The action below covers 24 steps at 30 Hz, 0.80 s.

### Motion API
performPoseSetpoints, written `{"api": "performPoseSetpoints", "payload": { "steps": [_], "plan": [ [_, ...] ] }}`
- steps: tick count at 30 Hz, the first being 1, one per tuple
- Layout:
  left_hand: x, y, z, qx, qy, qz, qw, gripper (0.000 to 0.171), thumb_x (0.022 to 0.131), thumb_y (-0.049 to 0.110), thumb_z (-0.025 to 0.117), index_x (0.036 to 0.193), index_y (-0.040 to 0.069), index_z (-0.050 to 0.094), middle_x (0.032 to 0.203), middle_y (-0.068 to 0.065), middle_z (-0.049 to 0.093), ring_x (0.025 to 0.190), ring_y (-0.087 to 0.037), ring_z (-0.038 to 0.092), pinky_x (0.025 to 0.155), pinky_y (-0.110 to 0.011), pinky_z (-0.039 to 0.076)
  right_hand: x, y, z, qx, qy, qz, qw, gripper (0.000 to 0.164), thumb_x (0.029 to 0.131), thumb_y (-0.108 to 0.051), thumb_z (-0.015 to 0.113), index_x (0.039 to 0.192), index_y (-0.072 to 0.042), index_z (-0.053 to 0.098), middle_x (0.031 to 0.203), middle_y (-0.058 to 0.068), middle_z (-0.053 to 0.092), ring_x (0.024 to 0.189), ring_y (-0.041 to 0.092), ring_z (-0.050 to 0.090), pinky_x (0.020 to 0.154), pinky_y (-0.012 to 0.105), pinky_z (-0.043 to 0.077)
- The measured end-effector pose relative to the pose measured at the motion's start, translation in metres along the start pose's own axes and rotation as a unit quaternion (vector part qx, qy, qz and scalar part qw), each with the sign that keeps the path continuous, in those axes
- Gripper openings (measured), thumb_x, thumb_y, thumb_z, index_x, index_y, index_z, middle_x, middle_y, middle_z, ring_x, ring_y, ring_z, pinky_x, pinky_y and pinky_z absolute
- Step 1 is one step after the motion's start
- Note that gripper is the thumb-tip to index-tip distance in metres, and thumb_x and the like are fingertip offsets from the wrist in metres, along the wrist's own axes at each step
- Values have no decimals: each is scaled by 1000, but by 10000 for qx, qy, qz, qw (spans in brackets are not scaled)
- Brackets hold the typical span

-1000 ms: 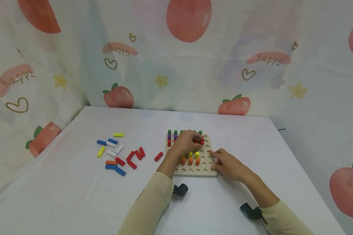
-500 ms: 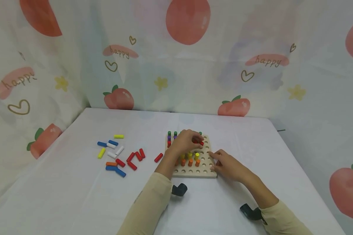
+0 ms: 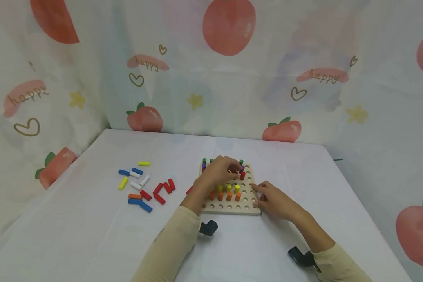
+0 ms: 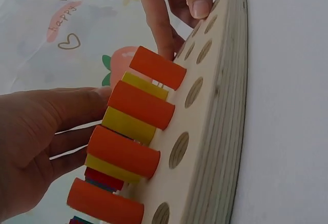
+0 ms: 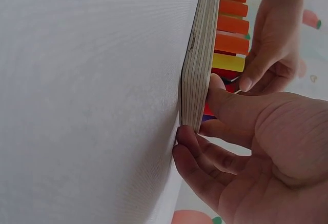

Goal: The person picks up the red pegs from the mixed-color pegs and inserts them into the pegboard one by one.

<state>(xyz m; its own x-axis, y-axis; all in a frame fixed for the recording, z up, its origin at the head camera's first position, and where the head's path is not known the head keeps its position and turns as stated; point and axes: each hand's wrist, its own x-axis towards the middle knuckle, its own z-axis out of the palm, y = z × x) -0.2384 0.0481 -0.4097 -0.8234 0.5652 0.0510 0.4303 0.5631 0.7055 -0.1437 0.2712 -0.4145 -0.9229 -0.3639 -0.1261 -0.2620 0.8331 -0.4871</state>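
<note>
A wooden pegboard [image 3: 229,210] with rows of round holes lies on the table. Orange pegs [image 3: 229,196] and yellow pegs [image 3: 237,188] stand in its nearer rows; green, purple and red ones stand farther back, partly hidden. My left hand [image 3: 218,172] is over the back of the board, thumb and fingers apart, just left of an upright red peg [image 3: 243,176]. In the left wrist view, that hand [image 4: 56,126] is behind the orange pegs. My right hand [image 3: 273,197] holds the board's right edge, its thumb and fingers around the rim in the right wrist view.
Left of the board lie loose pegs: several red pegs [image 3: 158,188], blue pegs [image 3: 140,203], white pegs [image 3: 140,182], yellow pegs [image 3: 123,183] and an orange peg [image 3: 135,196]. A patterned curtain [image 3: 211,98] hangs behind the table [image 3: 91,219].
My left hand has drawn back slightly to the left, and its fingers have come off the red peg, which now stands upright. The right hand keeps its place on the board.
</note>
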Motion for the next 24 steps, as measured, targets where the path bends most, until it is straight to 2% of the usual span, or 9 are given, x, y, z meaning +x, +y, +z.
{"api": "performPoseSetpoints", "payload": {
  "steps": [6, 13, 16, 22, 24],
  "plan": [
    [-7, -2, -14, 418, -48, 383, 9984, 27, 97, 17, 76, 123, 11, 75, 106, 5, 73, 98, -11, 65, 89, -26, 52, 0, -1, 0, 54, 0, 10, 10000, 62, 96, -16, 76, 148, 7, 50, 115, 11, 55, 87, 17, 52, 70, 28, 48],
    [-20, -13, -24, 766, -112, 554, 9955, 30, 99, 21, 74, 127, 12, 74, 110, 5, 73, 100, -11, 64, 91, -29, 53, -1, 0, 1, 48, -21, 42, 10000, 62, 96, -16, 76, 148, 6, 50, 116, 11, 55, 87, 16, 52, 70, 28, 49],
    [-27, -19, -28, 688, -29, 653, 9955, 32, 98, 22, 75, 129, 11, 72, 112, 2, 73, 100, -14, 64, 92, -31, 53, 0, 1, 1, 50, -15, 5, 10000, 61, 96, -15, 76, 148, 7, 50, 117, 12, 56, 87, 16, 52, 70, 28, 49],
    [-38, -30, -41, 196, 277, 984, 9946, 32, 97, 19, 77, 127, 8, 72, 119, -9, 72, 107, -27, 64, 95, -40, 54, 1, 1, 1, 42, -5, 20, 10000, 61, 96, -16, 75, 148, 6, 50, 116, 11, 56, 87, 16, 52, 70, 28, 49],
    [-42, -34, -45, 125, 349, 1011, 9942, 31, 96, 17, 77, 125, 7, 73, 118, -11, 72, 104, -30, 64, 93, -43, 55, 1, 1, 1, 30, -6, 29, 10000, 62, 96, -16, 76, 148, 6, 50, 116, 11, 56, 87, 16, 52, 70, 28, 49]
  ]
}}
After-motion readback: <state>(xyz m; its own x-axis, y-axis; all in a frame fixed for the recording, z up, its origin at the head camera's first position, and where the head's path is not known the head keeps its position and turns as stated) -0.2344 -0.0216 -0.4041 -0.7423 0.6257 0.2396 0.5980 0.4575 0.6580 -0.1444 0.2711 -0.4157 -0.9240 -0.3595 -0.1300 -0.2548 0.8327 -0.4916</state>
